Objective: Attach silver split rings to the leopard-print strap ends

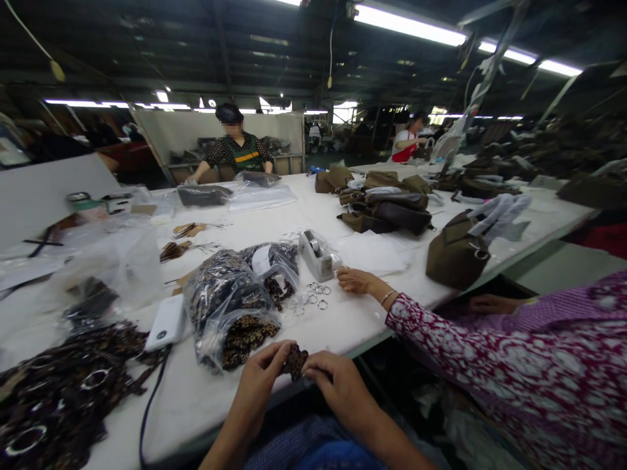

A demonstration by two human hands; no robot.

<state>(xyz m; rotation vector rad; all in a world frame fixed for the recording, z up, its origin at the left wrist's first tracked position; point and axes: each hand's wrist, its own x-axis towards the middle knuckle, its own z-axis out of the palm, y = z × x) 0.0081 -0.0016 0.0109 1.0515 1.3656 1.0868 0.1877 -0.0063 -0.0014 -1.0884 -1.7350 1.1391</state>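
Just above the table's front edge, my left hand (258, 380) pinches a small leopard-print fabric piece (296, 363) between thumb and fingers. My right hand (344, 386) is closed on the same piece from the other side. Beyond my left hand lies a clear plastic bag (203, 320) stuffed with leopard-print fabric, its mouth towards me. Several loose metal rings (322, 304) rest on the table past the fabric piece. At the left, a dark heap of patterned fabric (73, 391) has larger metal rings in it.
A co-worker's hand (360, 282) reaches in from the right beside a tape dispenser (316, 254). A white power bank (166, 321) with a black cable (153, 405) lies left of the bag. Olive handbags (453, 254) stand at the right. Another person (240, 150) works across the table.
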